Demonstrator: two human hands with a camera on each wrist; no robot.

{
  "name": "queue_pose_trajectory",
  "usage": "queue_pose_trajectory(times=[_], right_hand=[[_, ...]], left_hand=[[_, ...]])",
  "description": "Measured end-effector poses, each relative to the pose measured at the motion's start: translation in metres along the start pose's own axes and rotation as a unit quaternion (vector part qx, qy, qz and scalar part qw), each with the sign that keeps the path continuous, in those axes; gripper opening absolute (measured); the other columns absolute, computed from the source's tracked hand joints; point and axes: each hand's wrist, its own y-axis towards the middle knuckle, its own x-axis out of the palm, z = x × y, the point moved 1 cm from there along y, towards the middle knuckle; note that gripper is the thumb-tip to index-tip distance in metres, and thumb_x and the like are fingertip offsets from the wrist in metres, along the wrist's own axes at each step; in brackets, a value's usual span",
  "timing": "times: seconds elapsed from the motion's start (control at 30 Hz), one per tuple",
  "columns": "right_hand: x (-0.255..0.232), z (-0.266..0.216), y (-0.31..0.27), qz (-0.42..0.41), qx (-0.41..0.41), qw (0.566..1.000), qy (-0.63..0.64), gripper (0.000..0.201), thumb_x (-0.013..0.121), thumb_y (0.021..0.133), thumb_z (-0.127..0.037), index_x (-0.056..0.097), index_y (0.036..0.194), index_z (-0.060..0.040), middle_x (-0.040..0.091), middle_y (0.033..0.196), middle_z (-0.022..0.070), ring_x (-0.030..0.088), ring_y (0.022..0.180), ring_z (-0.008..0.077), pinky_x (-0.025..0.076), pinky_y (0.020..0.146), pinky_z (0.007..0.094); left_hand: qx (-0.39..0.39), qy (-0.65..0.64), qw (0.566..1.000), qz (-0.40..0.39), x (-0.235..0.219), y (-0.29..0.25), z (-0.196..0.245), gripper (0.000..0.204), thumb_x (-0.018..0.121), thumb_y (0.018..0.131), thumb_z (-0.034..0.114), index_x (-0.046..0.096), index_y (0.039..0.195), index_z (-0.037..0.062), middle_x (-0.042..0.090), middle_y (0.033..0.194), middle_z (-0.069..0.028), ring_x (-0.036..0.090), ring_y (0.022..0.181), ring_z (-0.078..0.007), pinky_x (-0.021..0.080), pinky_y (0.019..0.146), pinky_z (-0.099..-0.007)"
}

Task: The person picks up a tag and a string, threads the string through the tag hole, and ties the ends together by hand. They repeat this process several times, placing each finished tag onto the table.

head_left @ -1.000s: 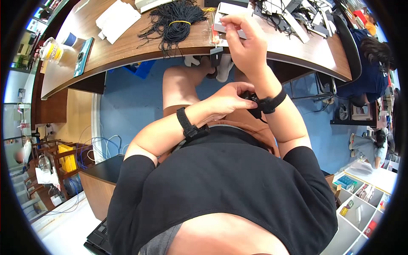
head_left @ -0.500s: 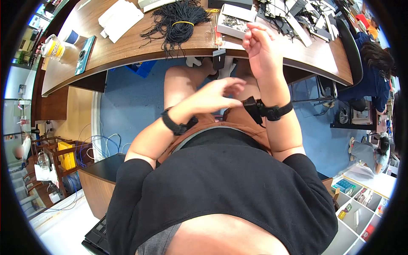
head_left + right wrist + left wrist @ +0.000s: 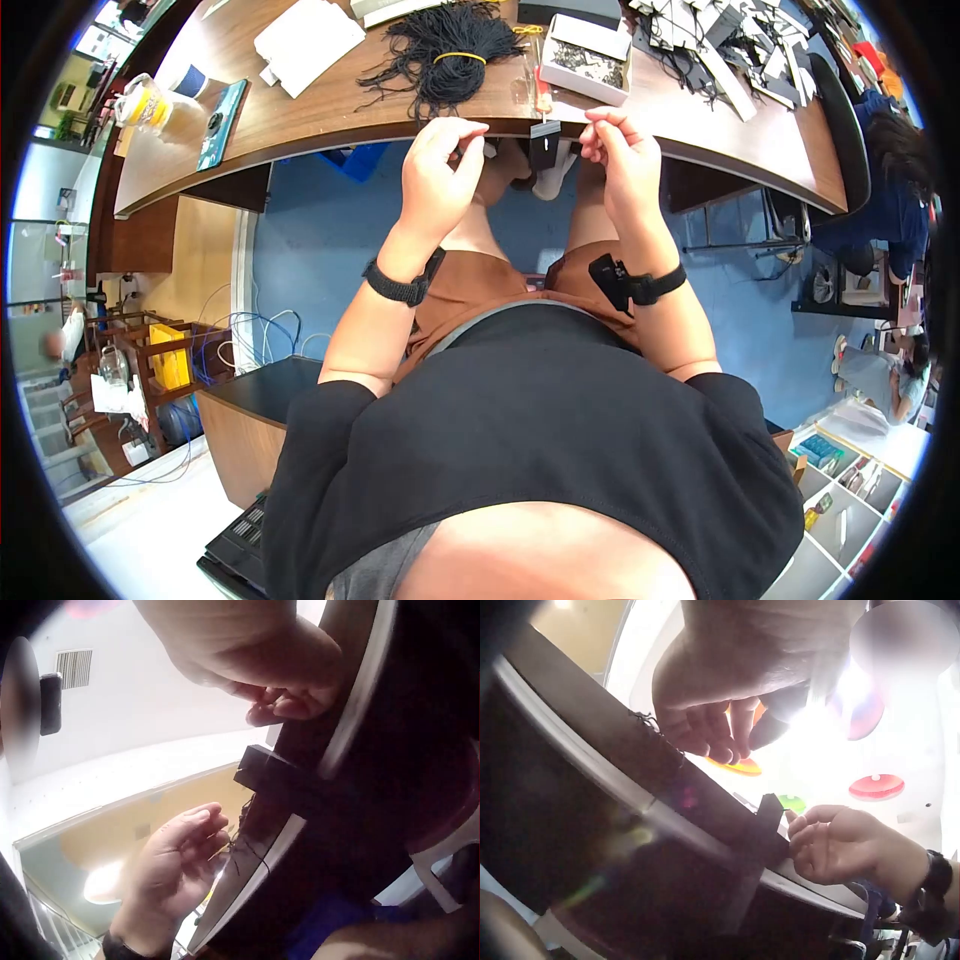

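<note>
My left hand (image 3: 437,175) hovers before the front edge of the wooden table (image 3: 330,120), fingers loosely bent and nothing held. Level with it on the other side, my right hand (image 3: 627,165) is likewise free of any object, fingers relaxed. Between the two, a small black block (image 3: 543,150) juts over the table edge, and it shows again in the left wrist view as a dark block (image 3: 761,817). Beyond the left hand lies a bundle of black cords (image 3: 450,55) with a yellow tie. An uncovered white box (image 3: 575,85) of small dark pieces sits beyond the right hand.
White sheets (image 3: 308,45), a phone (image 3: 222,125) and a plastic jar (image 3: 150,108) lie on the table's left side. A pile of black and white parts with cables (image 3: 730,60) covers the right. A black chair back (image 3: 840,130) stands at the right end.
My left hand has come away from the right wrist's strap and moved forward to the table edge. My right hand has lowered from over the white box, leaving the box in fuller view.
</note>
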Motion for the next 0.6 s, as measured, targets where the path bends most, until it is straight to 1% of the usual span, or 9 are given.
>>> queue_pose_trajectory(times=[0.13, 0.2, 0.27, 0.33, 0.4, 0.43, 0.47, 0.53, 0.6], right_hand=[[-0.003, 0.002, 0.002, -0.011, 0.0, 1.0, -0.011, 0.014, 0.051, 0.09, -0.005, 0.063, 0.096, -0.0013, 0.062, 0.075, 0.0039, 0.055, 0.063, 0.0087, 0.043, 0.06, 0.0195], [-0.003, 0.0, -0.001, 0.004, 0.006, 1.0, -0.03, 0.014, 0.051, 0.09, -0.006, 0.063, 0.096, -0.0014, 0.061, 0.075, 0.0047, 0.056, 0.064, 0.0094, 0.044, 0.06, 0.0202], [-0.002, 0.0, 0.004, -0.007, 0.014, 0.999, -0.034, 0.014, 0.052, 0.091, -0.007, 0.063, 0.097, -0.0016, 0.061, 0.076, 0.0057, 0.057, 0.064, 0.0109, 0.046, 0.06, 0.0218], [-0.005, -0.001, 0.007, -0.028, 0.015, 0.996, -0.087, 0.013, 0.052, 0.091, -0.008, 0.063, 0.097, -0.0024, 0.061, 0.075, 0.0057, 0.058, 0.061, 0.0117, 0.046, 0.058, 0.0224], [-0.011, 0.001, 0.011, -0.064, 0.007, 0.991, -0.118, 0.014, 0.05, 0.092, -0.008, 0.062, 0.098, -0.0031, 0.062, 0.073, 0.0043, 0.059, 0.061, 0.0104, 0.043, 0.057, 0.0208], [-0.01, -0.001, 0.011, -0.072, 0.008, 0.989, -0.125, 0.014, 0.05, 0.092, -0.007, 0.061, 0.098, -0.0033, 0.062, 0.073, 0.0039, 0.059, 0.061, 0.01, 0.043, 0.057, 0.0205], [-0.009, -0.002, 0.011, -0.076, 0.009, 0.988, -0.134, 0.014, 0.049, 0.092, -0.006, 0.061, 0.098, -0.0034, 0.062, 0.072, 0.0035, 0.059, 0.06, 0.0096, 0.042, 0.057, 0.0201], [-0.008, -0.002, 0.013, -0.078, 0.005, 0.988, -0.131, 0.014, 0.048, 0.092, -0.005, 0.061, 0.097, -0.003, 0.062, 0.071, 0.0035, 0.059, 0.06, 0.0097, 0.042, 0.057, 0.0201], [-0.006, -0.003, 0.011, -0.069, 0.005, 0.988, -0.136, 0.014, 0.048, 0.092, -0.005, 0.06, 0.097, -0.0024, 0.062, 0.07, 0.0037, 0.059, 0.06, 0.01, 0.042, 0.057, 0.0203]], left_hand=[[0.06, 0.015, 0.998, 0.017, 0.007, 0.001, 0.001, 0.012, 0.061, 0.08, -0.002, 0.065, 0.091, 0.0011, 0.062, 0.087, -0.0064, 0.057, 0.075, -0.0135, 0.044, 0.062, -0.0227], [0.057, 0.024, 0.998, 0.029, 0.003, 0.003, -0.005, 0.012, 0.061, 0.08, -0.002, 0.065, 0.09, 0.0013, 0.062, 0.087, -0.0067, 0.057, 0.075, -0.014, 0.044, 0.061, -0.0227], [0.064, 0.052, 0.995, 0.064, -0.014, 0.013, -0.014, 0.01, 0.062, 0.079, -0.001, 0.065, 0.089, 0.0022, 0.062, 0.086, -0.0073, 0.058, 0.076, -0.0153, 0.044, 0.063, -0.0236], [0.1, 0.153, 0.978, 0.101, -0.043, 0.031, -0.023, 0.01, 0.063, 0.079, 0.002, 0.065, 0.089, 0.0028, 0.062, 0.087, -0.0081, 0.059, 0.08, -0.0175, 0.046, 0.067, -0.0268], [0.079, 0.222, 0.963, 0.128, -0.077, 0.054, -0.043, 0.011, 0.064, 0.079, 0.005, 0.065, 0.09, 0.0031, 0.063, 0.087, -0.0093, 0.059, 0.083, -0.0206, 0.046, 0.071, -0.0301], [0.011, 0.202, 0.971, 0.127, -0.096, 0.067, -0.064, 0.015, 0.067, 0.077, 0.009, 0.065, 0.091, 0.0025, 0.062, 0.09, -0.01, 0.058, 0.086, -0.0232, 0.046, 0.073, -0.0331], [-0.02, 0.287, 0.942, 0.172, -0.112, 0.079, -0.077, 0.023, 0.069, 0.076, 0.017, 0.064, 0.094, 0.0019, 0.062, 0.097, -0.0126, 0.058, 0.093, -0.0268, 0.046, 0.078, -0.036], [-0.002, 0.446, 0.883, 0.142, -0.141, 0.107, -0.133, 0.034, 0.067, 0.077, 0.026, 0.063, 0.101, 0.0024, 0.06, 0.109, -0.0152, 0.056, 0.1, -0.0307, 0.045, 0.083, -0.0385], [-0.056, 0.46, 0.883, 0.074, -0.15, 0.121, -0.139, 0.05, 0.066, 0.077, 0.034, 0.055, 0.116, 0.0049, 0.048, 0.125, -0.0173, 0.04, 0.118, -0.0365, 0.035, 0.096, -0.0485]])
